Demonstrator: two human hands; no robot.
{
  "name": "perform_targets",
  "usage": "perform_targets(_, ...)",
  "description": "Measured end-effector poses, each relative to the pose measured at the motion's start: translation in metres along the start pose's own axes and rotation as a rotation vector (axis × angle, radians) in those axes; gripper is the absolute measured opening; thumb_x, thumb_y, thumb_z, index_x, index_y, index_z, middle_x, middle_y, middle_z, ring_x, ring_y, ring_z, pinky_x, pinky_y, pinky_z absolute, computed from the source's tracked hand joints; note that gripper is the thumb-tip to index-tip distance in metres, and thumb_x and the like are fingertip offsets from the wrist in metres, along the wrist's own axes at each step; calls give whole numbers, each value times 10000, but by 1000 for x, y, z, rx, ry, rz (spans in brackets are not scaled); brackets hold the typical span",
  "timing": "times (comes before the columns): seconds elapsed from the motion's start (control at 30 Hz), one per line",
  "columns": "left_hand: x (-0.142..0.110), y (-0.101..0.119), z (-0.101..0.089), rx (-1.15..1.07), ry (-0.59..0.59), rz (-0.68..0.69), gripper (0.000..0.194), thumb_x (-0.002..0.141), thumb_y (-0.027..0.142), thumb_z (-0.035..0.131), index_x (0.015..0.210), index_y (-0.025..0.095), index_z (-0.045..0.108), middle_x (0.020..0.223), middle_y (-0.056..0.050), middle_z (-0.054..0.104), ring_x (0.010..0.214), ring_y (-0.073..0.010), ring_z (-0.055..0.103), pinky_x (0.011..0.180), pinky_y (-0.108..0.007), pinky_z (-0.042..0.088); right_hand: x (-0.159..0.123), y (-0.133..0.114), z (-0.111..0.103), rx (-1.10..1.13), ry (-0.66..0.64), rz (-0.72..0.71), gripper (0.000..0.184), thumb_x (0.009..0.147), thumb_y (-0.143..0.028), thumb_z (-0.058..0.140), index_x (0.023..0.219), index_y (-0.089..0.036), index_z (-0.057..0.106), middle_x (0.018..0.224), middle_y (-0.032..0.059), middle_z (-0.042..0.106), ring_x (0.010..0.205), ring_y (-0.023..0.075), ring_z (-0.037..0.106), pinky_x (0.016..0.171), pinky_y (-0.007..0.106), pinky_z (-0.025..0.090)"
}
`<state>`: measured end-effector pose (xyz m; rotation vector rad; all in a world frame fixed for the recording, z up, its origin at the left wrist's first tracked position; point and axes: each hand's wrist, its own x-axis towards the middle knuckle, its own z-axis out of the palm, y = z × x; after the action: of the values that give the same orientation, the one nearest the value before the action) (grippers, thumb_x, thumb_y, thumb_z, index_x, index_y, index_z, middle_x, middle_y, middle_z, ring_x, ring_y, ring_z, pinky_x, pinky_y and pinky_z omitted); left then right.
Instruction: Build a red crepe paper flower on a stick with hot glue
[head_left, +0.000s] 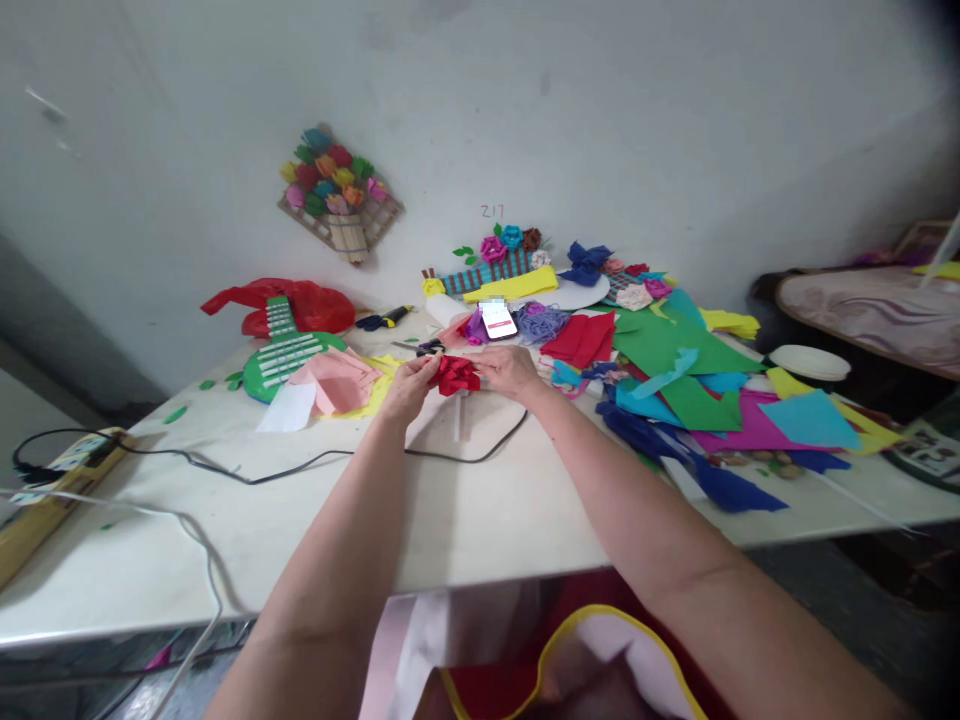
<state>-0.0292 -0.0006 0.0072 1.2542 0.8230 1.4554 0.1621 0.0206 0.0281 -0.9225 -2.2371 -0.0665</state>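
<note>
Between my two hands is a crumpled red paper flower (456, 374), held above the white table. My left hand (411, 388) pinches its left side. My right hand (511, 370) has its fingers closed at the flower's right edge. Just beyond the left fingertips lie dark-handled scissors (429, 347). A lit phone (497, 318) leans behind the flower, with a purple string bundle (541, 322) and folded red paper (579, 338) to its right. A thin white stick (457, 418) shows below the flower; whether it is joined to it I cannot tell.
Coloured paper sheets (682, 350) cover the table's right side. Left are a green guitar-shaped craft (279, 375), pink paper (337, 380) and a yellow-black cutter (394, 317). A black cable (300, 467) crosses the table (495, 510) to a power strip (67, 490).
</note>
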Motion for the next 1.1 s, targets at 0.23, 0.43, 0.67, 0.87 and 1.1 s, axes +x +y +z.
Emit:
perform_targets(0.23,1,-3,-2,-33,22,-20,361,715,478,767,669,154,617,631,-4,611,595,-119,568,601,-250,448,1,2,3,2,16,-14,378,846,-103,574,1146,-280,722,1041,29,763,935,162,700,810,237,519)
perform_targets(0.43,3,-5,-5,-80,26,3,361,683,454,800,624,161,596,579,28,566,538,-82,516,555,-217,433,1,1,2,15,1,-13,373,847,-101,576,1150,-262,722,1031,51,764,931,181,703,799,256,524)
perform_targets(0.67,1,-3,-6,-111,20,-41,323,646,425,819,700,153,654,695,-24,652,638,-137,598,654,-284,502,1,1,3,-1,8,-16,382,848,-110,574,1161,-279,715,1044,34,762,931,165,697,799,234,517)
perform_targets(0.87,3,-3,-12,-167,8,-63,195,615,282,745,747,150,688,735,-48,679,687,-180,620,692,-325,518,1,3,3,9,7,-14,373,855,-128,578,1165,-283,714,1070,30,755,971,177,695,815,250,522)
perform_targets(1.1,6,-6,-15,-140,-2,-66,184,595,220,703,760,139,691,716,-58,672,707,-199,643,707,-332,517,1,5,6,22,13,-24,378,862,-125,564,1173,-283,709,1086,39,751,969,183,690,820,265,525)
